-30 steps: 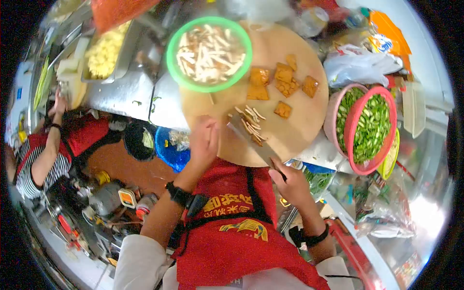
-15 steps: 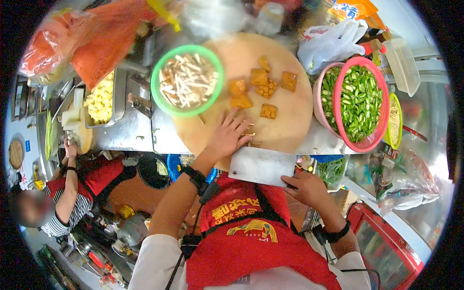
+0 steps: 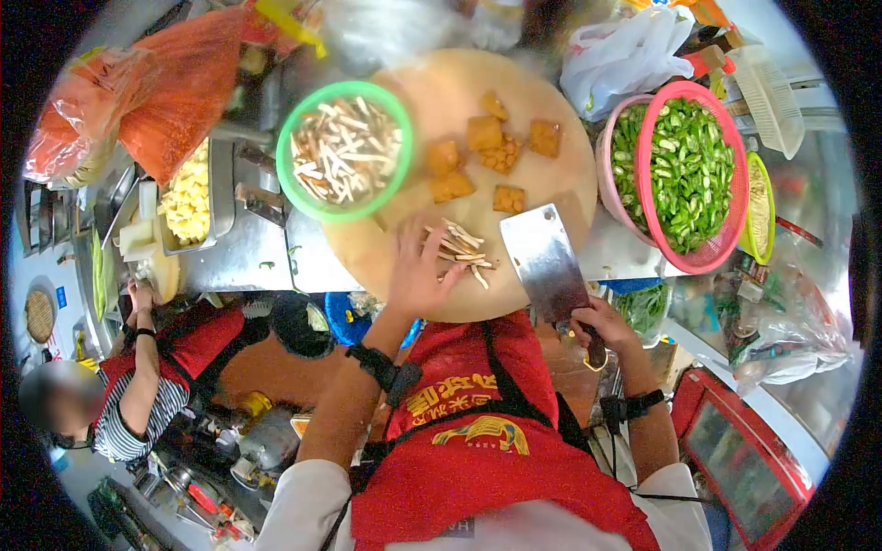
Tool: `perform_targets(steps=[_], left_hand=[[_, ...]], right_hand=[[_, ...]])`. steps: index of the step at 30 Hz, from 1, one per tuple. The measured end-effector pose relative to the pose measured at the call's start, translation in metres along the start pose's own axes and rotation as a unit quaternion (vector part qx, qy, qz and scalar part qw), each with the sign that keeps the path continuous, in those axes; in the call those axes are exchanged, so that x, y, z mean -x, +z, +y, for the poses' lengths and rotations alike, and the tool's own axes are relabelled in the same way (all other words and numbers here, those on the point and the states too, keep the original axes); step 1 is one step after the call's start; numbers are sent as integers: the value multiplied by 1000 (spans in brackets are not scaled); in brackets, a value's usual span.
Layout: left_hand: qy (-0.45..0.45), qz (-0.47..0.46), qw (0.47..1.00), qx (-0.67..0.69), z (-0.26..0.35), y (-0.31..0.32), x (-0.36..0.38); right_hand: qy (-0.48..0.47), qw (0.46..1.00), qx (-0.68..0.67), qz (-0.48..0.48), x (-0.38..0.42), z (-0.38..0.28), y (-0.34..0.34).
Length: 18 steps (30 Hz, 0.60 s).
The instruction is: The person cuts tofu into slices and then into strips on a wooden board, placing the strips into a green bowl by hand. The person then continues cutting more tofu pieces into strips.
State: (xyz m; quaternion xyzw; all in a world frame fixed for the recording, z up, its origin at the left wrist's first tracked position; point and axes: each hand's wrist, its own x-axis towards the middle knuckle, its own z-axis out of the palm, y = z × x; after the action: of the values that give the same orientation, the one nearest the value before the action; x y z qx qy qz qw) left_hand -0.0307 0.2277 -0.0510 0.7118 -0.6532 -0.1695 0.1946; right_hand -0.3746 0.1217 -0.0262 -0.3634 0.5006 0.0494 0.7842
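Note:
My right hand (image 3: 604,325) is wrapped round the dark handle of a cleaver (image 3: 548,257), whose broad blade lies tilted over the right front of the round chopping board (image 3: 367,253). Against the left side of a small pile of pale, brown-edged strips (image 3: 459,246), apparently cut dried tofu, rests my left hand (image 3: 418,274), fingers stretched out and thumb apart. Behind the strips sit several brown tofu pieces (image 3: 485,134). At the board's left edge stands a green-rimmed basket (image 3: 287,179) filled with similar pale strips.
A pink basket (image 3: 650,207) of sliced green peppers overlaps another pink basket on the right. On the left is a metal tray (image 3: 223,197) of yellow chunks. A co-worker (image 3: 138,395) works at the far left. Plastic bags (image 3: 629,64) lie at the back.
The cleaver has swung from lying crosswise at the board's front edge to pointing up and away. My left hand has shifted left, uncovering the pile of strips.

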Motion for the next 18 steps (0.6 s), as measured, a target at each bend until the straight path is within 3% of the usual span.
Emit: perform_targets(steps=[2, 4, 6, 10, 11, 14, 16, 18], left_hand=[[-77, 114, 990, 43, 6, 11, 8], [-97, 125, 985, 63, 18, 25, 15], [-118, 138, 980, 85, 27, 37, 13], [-167, 167, 966, 104, 38, 47, 2], [-173, 169, 959, 151, 39, 47, -2], [-162, 203, 950, 171, 41, 49, -10], [-144, 236, 950, 142, 39, 46, -14], [-137, 238, 954, 118, 34, 39, -18]], right_hand=[[0, 995, 97, -38, -17, 10, -2], [15, 992, 116, -42, -25, 12, 10], [-35, 987, 151, -33, -33, 8, 28], [-11, 991, 63, -117, -39, -11, 62], [28, 995, -24, -89, -39, -8, 71], [10, 987, 56, -151, -60, 4, 84], [-18, 988, 58, -145, -63, 7, 95], [-14, 980, 12, -199, -64, 0, 103]])
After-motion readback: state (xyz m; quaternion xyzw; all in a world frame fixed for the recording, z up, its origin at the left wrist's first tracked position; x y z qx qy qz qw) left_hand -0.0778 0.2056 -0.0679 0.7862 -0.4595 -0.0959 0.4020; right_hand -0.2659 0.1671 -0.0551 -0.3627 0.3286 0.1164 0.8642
